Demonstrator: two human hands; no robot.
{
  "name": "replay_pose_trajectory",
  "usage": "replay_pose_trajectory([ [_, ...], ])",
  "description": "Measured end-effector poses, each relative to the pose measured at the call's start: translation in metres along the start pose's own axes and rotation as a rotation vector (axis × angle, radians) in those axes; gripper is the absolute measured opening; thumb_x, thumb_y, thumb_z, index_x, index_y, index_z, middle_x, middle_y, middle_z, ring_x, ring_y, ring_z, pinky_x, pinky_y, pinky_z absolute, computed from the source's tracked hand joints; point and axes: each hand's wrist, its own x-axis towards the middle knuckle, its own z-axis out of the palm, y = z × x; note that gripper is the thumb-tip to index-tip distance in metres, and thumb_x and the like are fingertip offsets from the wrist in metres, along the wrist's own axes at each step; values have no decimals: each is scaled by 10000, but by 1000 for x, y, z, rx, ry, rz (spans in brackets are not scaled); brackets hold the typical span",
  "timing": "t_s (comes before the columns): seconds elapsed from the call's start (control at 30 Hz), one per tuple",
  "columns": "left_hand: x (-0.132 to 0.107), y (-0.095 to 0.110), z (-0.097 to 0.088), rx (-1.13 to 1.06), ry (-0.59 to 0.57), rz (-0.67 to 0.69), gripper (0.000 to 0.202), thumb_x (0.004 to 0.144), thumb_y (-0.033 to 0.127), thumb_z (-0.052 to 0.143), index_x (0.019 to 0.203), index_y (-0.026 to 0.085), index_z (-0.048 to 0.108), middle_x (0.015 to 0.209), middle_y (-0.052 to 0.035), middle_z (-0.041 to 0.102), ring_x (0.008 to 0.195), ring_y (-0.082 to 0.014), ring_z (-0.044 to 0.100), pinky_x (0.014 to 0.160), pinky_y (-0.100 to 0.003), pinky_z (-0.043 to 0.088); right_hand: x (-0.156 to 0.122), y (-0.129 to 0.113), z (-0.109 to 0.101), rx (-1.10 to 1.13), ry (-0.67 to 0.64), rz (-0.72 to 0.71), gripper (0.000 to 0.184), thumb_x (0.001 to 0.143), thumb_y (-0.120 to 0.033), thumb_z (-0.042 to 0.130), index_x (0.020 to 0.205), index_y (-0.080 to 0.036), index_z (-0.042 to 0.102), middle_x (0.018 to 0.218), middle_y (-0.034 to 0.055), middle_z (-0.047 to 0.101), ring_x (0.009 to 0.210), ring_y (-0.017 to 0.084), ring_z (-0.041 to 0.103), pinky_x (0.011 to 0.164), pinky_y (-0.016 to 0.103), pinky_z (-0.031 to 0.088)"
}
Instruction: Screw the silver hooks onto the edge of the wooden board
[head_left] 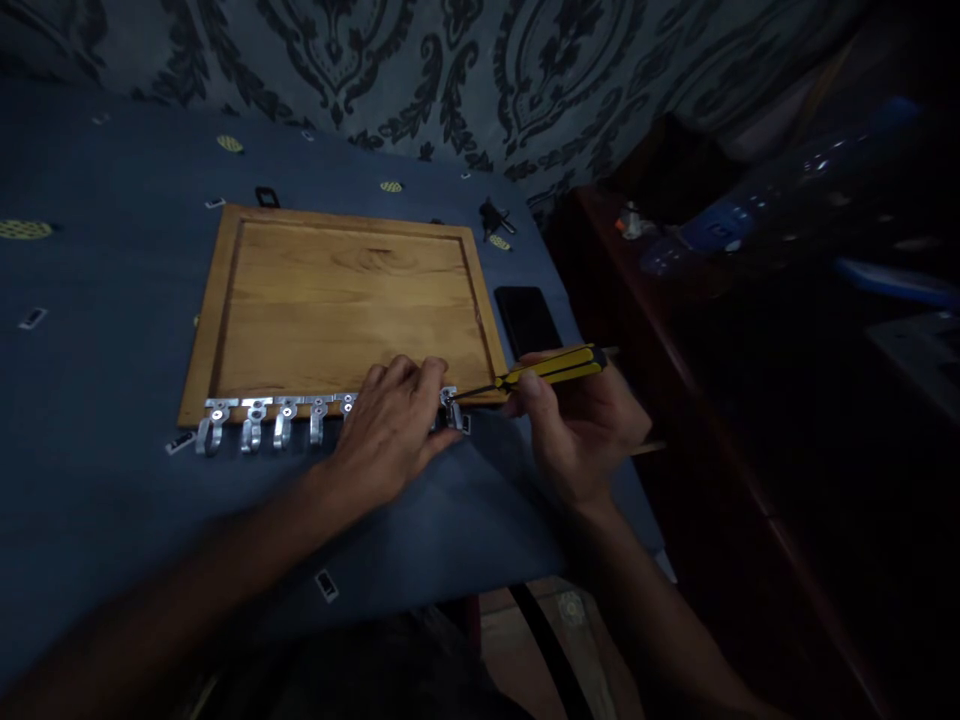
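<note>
A framed wooden board (pixel 352 300) lies flat on the blue patterned cloth, with a metal hook rail (pixel 262 402) along its near edge. Several shiny hooks (pixel 283 425) stick out from the rail toward me. My left hand (pixel 394 425) is closed over the right part of the rail, fingers on top and thumb near the last hook, hiding some hooks. My right hand (pixel 581 430) grips a yellow and black screwdriver (pixel 555 370) between thumb and fingers. Its shaft points left, and the tip meets the rail's right end by the last hook.
A black phone (pixel 527 318) lies right of the board, with a small dark object (pixel 495 218), perhaps keys, beyond it. A black loop-shaped piece (pixel 266 197) rests behind the board. Off to the right, a plastic bottle (pixel 720 225) lies on a dark wooden surface (pixel 637 285).
</note>
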Motion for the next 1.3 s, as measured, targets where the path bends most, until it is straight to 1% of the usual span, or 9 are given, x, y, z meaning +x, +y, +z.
replay_pose_trajectory([
  [0.13, 0, 0, 1, -2, -3, -1, 474, 832, 307, 796, 1148, 196, 460, 1071, -62, 660, 1088, -286, 586, 897, -402, 458, 5, -8, -1, 59, -40, 18, 83, 878, -284, 726, 865, -227, 667, 766, -26, 657, 553, 99, 613, 500, 251, 528],
  [0.33, -2, -1, 2, -2, 16, 20, 481, 839, 295, 784, 1170, 187, 453, 1094, -76, 660, 1091, -291, 585, 893, -407, 456, 17, -18, -5, 295, -176, 152, 155, 849, -251, 761, 982, -240, 683, 884, -26, 733, 525, 69, 633, 515, 215, 567],
  [0.43, -2, -2, 3, -4, 23, 26, 488, 847, 298, 772, 1194, 184, 448, 1094, -82, 660, 1100, -297, 581, 897, -415, 454, 20, -14, -13, 305, -270, 127, 312, 870, -279, 745, 1176, -277, 687, 945, -11, 742, 557, 79, 655, 557, 241, 586],
  [0.53, -2, -2, 3, -3, 14, 21, 490, 848, 303, 769, 1197, 180, 447, 1095, -87, 661, 1091, -300, 582, 887, -418, 458, 22, -11, -18, 250, -362, 32, 208, 894, -288, 718, 1099, -260, 738, 909, -1, 746, 577, 97, 662, 577, 266, 577],
  [0.63, -1, -1, 2, -3, 9, 12, 471, 843, 301, 775, 1171, 194, 454, 1079, -78, 664, 1090, -296, 583, 897, -418, 459, 19, -16, -11, 50, -251, -88, 79, 880, -295, 731, 862, -219, 739, 766, -5, 717, 573, 120, 637, 553, 275, 531],
  [0.8, -1, 0, 1, -12, 3, -15, 482, 828, 278, 783, 1170, 211, 450, 1056, -57, 662, 1080, -286, 586, 905, -416, 464, 9, -26, 12, -265, 33, -129, 234, 857, -341, 749, 698, -207, 642, 599, -26, 586, 555, 130, 552, 541, 279, 456],
  [0.9, 0, 1, -1, -15, -11, -11, 480, 835, 287, 779, 1173, 208, 447, 1068, -60, 655, 1094, -292, 580, 905, -423, 464, 9, -25, 13, -120, 12, -13, 201, 881, -343, 716, 746, -211, 647, 624, -39, 592, 544, 115, 568, 539, 264, 475],
  [1.1, 1, 3, -3, -24, -38, -45, 460, 836, 305, 782, 1151, 199, 464, 1064, -66, 647, 1084, -291, 585, 905, -415, 460, 19, -28, -6, 230, -319, 136, 128, 873, -310, 727, 955, -217, 696, 862, -17, 714, 590, 103, 677, 593, 259, 585],
  [1.3, -1, 1, -2, -16, 0, -10, 455, 839, 302, 778, 1156, 196, 469, 1045, -64, 659, 1068, -292, 590, 899, -413, 461, 15, -28, -4, 311, 60, 83, 83, 879, -309, 733, 898, -250, 678, 827, -30, 702, 468, 67, 573, 464, 235, 533],
])
